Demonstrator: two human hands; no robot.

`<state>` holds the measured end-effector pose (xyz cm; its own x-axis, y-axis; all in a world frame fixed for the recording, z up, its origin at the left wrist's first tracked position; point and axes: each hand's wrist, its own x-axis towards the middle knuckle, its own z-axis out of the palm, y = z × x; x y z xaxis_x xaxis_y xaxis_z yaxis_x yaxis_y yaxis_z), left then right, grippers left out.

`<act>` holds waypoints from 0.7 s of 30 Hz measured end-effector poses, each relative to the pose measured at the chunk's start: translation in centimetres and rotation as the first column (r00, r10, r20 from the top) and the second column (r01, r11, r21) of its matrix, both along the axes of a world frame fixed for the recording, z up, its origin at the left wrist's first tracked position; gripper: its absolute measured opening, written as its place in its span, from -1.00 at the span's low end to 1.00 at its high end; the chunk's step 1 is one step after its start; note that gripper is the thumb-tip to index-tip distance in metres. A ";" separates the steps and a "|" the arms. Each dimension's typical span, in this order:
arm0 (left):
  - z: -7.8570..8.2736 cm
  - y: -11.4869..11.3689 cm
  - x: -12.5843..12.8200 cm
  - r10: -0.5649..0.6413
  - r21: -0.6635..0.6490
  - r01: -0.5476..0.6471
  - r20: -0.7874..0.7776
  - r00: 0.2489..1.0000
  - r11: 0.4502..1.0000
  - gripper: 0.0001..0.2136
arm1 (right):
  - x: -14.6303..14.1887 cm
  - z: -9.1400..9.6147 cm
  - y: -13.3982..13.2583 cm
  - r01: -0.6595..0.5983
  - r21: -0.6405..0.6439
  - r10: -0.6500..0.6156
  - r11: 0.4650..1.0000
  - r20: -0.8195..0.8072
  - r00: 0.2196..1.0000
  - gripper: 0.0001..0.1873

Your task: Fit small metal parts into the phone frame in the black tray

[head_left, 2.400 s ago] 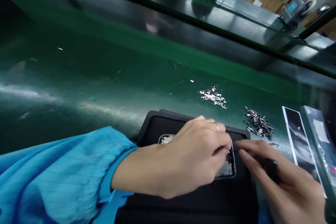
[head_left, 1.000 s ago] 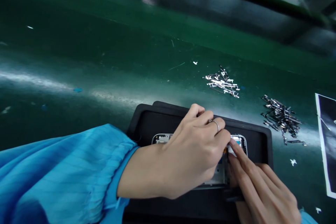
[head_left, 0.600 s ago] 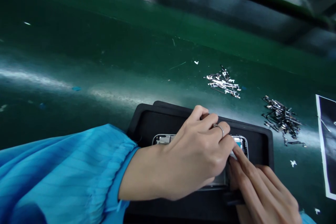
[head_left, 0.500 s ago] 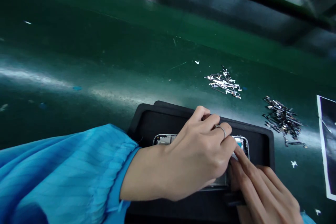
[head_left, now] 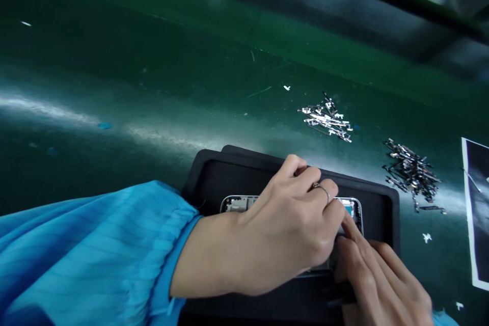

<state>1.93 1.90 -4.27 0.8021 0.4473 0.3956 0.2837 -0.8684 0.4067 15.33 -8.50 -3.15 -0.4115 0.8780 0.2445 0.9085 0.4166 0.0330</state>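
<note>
A phone frame with a silver rim and small parts inside lies in a black tray. My left hand, with a ring on one finger, reaches across its middle. Its fingers are curled and closed; their tips are hidden below the hand, so what they pinch cannot be made out. At the frame's right end my right hand has its fingers bent and pressed together, the tips meeting the left hand. Something dark and blurred shows under the right hand, too unclear to name.
Beyond the tray, a pile of thin silver and black strips lies on the green table. A darker pile of small parts is to its right. A white-edged dark sheet lies at the right edge. Small white scraps are scattered about.
Both hands stay over the phone frame. The right fingers have bent a little more and shifted slightly, and the left wrist has moved slightly left. The view has tilted a little.
</note>
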 end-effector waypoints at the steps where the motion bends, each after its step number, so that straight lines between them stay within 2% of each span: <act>1: 0.0 0.0 0.0 0.002 -0.002 -0.002 -0.009 1.000 1.000 -0.78 | 0.0 0.1 0.1 -0.003 0.006 0.003 1.000 -0.012 1.000 -0.74; 7: -0.1 0.1 0.0 -0.013 0.026 0.013 -0.022 1.000 1.000 -0.84 | 0.1 0.4 0.3 -0.026 -0.008 0.026 1.000 0.038 0.999 -0.71; 10: -0.1 0.3 -0.2 -0.032 0.040 0.033 -0.032 0.999 0.999 -0.91 | 0.0 0.4 0.0 -0.002 -0.024 0.001 1.000 -0.016 1.000 -0.71; 13: 0.0 0.4 -0.3 -0.043 0.046 0.046 -0.047 0.998 0.998 -0.90 | 0.0 0.2 -0.3 0.036 -0.025 -0.037 0.999 -0.067 0.997 -0.70; 21: 0.2 0.3 -0.3 -0.040 0.040 0.042 -0.063 0.997 0.998 -0.87 | -0.1 0.0 -0.2 0.004 -0.001 -0.004 1.000 0.001 1.000 -0.75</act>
<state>1.59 2.15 -4.11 0.8429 0.3978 0.3623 0.2709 -0.8956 0.3529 15.27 -8.72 -3.13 -0.4080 0.8800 0.2432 0.9102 0.4128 0.0336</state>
